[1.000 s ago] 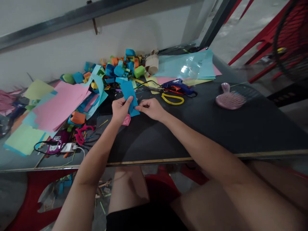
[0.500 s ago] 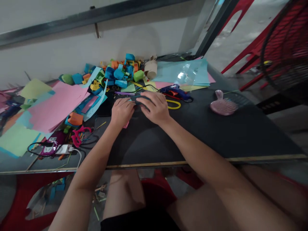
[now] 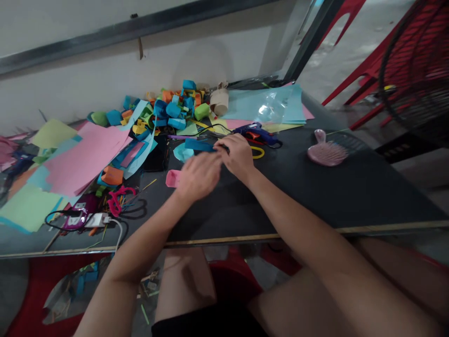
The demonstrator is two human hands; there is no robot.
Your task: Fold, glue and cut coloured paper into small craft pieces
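My right hand (image 3: pixel 238 152) is closed, with its fingertips pinched at the right end of a blue paper strip (image 3: pixel 198 145). Motion blurs my left hand (image 3: pixel 201 174), which is over the table just below the strip; whether its fingers hold anything is unclear. Beside its wrist sits a small pink paper box (image 3: pixel 172 178), partly covered by the hand. A light blue paper piece (image 3: pixel 182 152) lies under the strip's left part. Behind my right hand is a yellow loop handle (image 3: pixel 258 152), partly hidden.
A blue glue gun (image 3: pixel 259 135) and a pink hairbrush (image 3: pixel 327 153) lie to the right. Folded paper pieces (image 3: pixel 173 109) heap against the wall. Pink sheets (image 3: pixel 86 157), a dark phone-like slab (image 3: pixel 155 157) and a corded purple device (image 3: pixel 79 210) are left. A fan (image 3: pixel 417 70) stands right.
My left hand has moved right and toward me, uncovering the pink box and light blue piece. My right hand has shifted slightly right, and the blue strip now shows at its fingertips.
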